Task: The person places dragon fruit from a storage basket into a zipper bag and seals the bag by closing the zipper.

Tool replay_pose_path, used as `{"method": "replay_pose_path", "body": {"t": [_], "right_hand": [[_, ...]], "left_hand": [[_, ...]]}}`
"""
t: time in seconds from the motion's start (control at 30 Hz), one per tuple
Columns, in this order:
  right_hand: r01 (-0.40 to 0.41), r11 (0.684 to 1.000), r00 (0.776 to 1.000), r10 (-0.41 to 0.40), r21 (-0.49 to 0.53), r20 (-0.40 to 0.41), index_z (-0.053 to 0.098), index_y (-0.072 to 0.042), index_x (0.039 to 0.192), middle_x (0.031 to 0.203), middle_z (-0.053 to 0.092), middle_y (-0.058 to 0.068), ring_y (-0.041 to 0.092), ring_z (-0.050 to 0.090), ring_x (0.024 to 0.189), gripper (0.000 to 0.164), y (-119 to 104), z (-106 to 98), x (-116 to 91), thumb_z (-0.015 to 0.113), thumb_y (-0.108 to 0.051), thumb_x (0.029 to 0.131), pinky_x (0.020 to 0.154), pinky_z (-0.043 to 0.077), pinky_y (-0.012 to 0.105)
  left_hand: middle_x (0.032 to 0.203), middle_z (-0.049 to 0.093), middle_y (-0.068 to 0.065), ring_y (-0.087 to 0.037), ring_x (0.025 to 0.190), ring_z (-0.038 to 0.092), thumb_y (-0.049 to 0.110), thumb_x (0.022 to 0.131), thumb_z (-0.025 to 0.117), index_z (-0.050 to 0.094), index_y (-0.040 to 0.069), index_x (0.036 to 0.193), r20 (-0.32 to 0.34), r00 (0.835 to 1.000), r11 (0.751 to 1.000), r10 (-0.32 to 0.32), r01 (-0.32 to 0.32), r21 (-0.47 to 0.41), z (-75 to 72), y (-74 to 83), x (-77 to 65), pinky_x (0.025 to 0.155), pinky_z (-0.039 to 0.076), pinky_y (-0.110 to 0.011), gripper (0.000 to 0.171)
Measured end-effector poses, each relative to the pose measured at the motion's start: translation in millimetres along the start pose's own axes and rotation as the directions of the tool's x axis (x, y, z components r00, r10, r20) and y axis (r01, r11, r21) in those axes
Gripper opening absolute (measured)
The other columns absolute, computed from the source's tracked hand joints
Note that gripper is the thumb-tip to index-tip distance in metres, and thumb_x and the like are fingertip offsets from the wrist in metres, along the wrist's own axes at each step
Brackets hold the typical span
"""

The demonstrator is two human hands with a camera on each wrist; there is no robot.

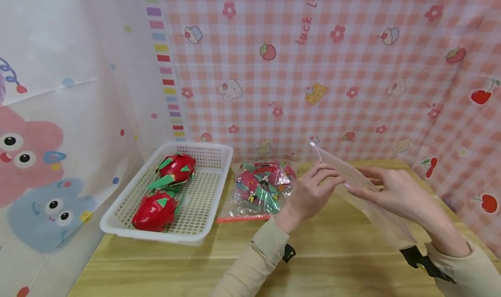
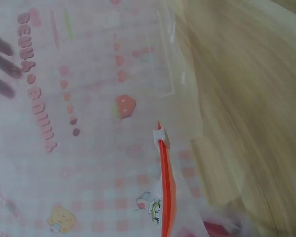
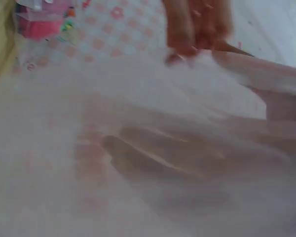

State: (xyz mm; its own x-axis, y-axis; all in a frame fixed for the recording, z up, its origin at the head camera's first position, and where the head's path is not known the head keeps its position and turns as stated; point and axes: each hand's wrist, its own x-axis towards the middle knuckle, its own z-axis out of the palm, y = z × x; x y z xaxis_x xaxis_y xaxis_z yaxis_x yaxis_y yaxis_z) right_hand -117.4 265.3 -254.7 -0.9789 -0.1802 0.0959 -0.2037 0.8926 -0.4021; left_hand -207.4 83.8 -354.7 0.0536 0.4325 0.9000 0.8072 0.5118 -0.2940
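A frosted translucent zip bag hangs tilted above the table, a small white slider at its upper corner. Near that upper edge, curled fingers of my left hand pinch the film. My right hand is at the bag's right side, its extended fingers showing dimly through the film in the right wrist view. Whether those fingers are inside the bag or behind it, I cannot tell. Behind my left hand lies a clear printed bag with an orange seal strip, holding red and green items.
To the left, a white plastic basket holds two shiny red dragon fruit models with green leaves. All stand on a wooden table. A pink checked cloth hangs behind, and a white cartoon cloth at the left.
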Motion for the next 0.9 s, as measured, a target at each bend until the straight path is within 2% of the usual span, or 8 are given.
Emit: {"method": "replay_pose_path", "body": {"t": [0.23,0.37,0.43,0.5,0.57,0.63,0.7,0.9], "right_hand": [[0.023,0.999,0.998,-0.021,0.036,-0.067,0.058,0.002,0.127,0.107,0.067,0.029,0.031,0.068,0.080,0.050,5.2,21.7,8.4,0.048,-0.038,0.098,0.065,0.052,0.038],[0.006,0.999,0.974,0.006,0.049,-0.227,0.063,0.003,0.120,0.057,0.057,0.011,0.007,0.035,0.043,0.042,2.4,34.2,8.9,0.047,-0.030,0.100,0.043,0.034,0.025],[-0.002,0.998,0.951,0.019,0.056,-0.307,0.065,0.003,0.117,0.049,0.041,-0.001,0.006,0.022,0.038,0.041,-0.3,40.8,9.5,0.047,-0.029,0.100,0.038,0.028,0.025],[-0.022,0.999,0.930,0.037,0.046,-0.365,0.067,0.003,0.114,0.047,0.037,-0.002,0.006,0.022,0.038,0.039,-4.2,46.9,11.5,0.047,-0.027,0.099,0.037,0.026,0.025],[-0.048,0.998,0.919,0.064,0.051,-0.389,0.067,0.003,0.114,0.048,0.038,-0.002,0.007,0.024,0.039,0.038,-8.4,52.0,14.1,0.046,-0.025,0.099,0.037,0.026,0.024],[-0.086,0.994,0.917,0.103,0.063,-0.385,0.065,0.003,0.116,0.048,0.038,-0.001,0.008,0.026,0.039,0.040,-12.6,56.7,16.9,0.044,-0.026,0.100,0.037,0.026,0.025],[-0.108,0.992,0.914,0.124,0.062,-0.386,0.065,0.003,0.117,0.048,0.039,0.001,0.010,0.029,0.040,0.039,-16.2,61.2,19.5,0.044,-0.025,0.099,0.038,0.027,0.027],[-0.100,0.993,0.897,0.117,0.061,-0.426,0.065,0.003,0.117,0.047,0.039,0.000,0.011,0.031,0.039,0.036,-14.9,66.4,25.6,0.044,-0.020,0.098,0.038,0.028,0.027]], "left_hand": [[0.099,0.070,0.002,-0.013,0.105,0.062,0.011,0.088,0.064,0.070,0.014,0.097,0.072,0.997,0.998,-0.014,0.018,-0.054,-2.5,-3.8,-6.6,0.104,0.041,-0.017,0.011],[0.119,0.066,-0.007,-0.025,0.123,0.055,0.006,0.084,0.064,0.070,0.009,0.096,0.138,0.946,0.920,-0.295,0.320,-0.229,-5.1,6.3,-10.7,0.111,0.038,-0.034,0.013],[0.138,0.053,-0.012,-0.030,0.135,0.043,0.007,0.083,0.061,0.066,0.004,0.108,0.222,0.809,0.725,-0.544,0.587,-0.360,-7.7,16.4,-8.8,0.114,0.031,-0.048,0.026],[0.153,0.034,-0.011,-0.031,0.143,0.029,0.013,0.084,0.059,0.053,0.001,0.129,0.345,0.577,0.399,-0.740,0.790,-0.466,-10.6,26.6,-3.9,0.115,0.025,-0.055,0.047],[0.157,0.024,-0.012,-0.030,0.144,0.028,0.020,0.087,0.057,0.030,0.002,0.147,0.470,0.356,0.072,-0.808,0.851,-0.520,-12.8,34.5,2.0,0.116,0.023,-0.053,0.068],[0.154,0.030,-0.014,-0.028,0.138,0.039,0.023,0.089,0.057,0.013,0.007,0.152,0.561,0.223,-0.117,-0.797,0.855,-0.505,-13.3,39.5,6.1,0.115,0.031,-0.044,0.080],[0.144,0.043,-0.021,-0.030,0.124,0.054,0.015,0.088,0.058,0.007,0.008,0.153,0.617,0.181,-0.180,-0.766,0.861,-0.476,-12.4,42.6,6.9,0.106,0.043,-0.041,0.083],[0.157,0.022,-0.016,-0.030,0.128,0.052,-0.009,0.084,0.048,0.008,0.009,0.153,0.651,0.158,-0.130,-0.742,0.919,-0.371,-11.0,48.0,-3.2,0.105,0.044,-0.038,0.082]]}}
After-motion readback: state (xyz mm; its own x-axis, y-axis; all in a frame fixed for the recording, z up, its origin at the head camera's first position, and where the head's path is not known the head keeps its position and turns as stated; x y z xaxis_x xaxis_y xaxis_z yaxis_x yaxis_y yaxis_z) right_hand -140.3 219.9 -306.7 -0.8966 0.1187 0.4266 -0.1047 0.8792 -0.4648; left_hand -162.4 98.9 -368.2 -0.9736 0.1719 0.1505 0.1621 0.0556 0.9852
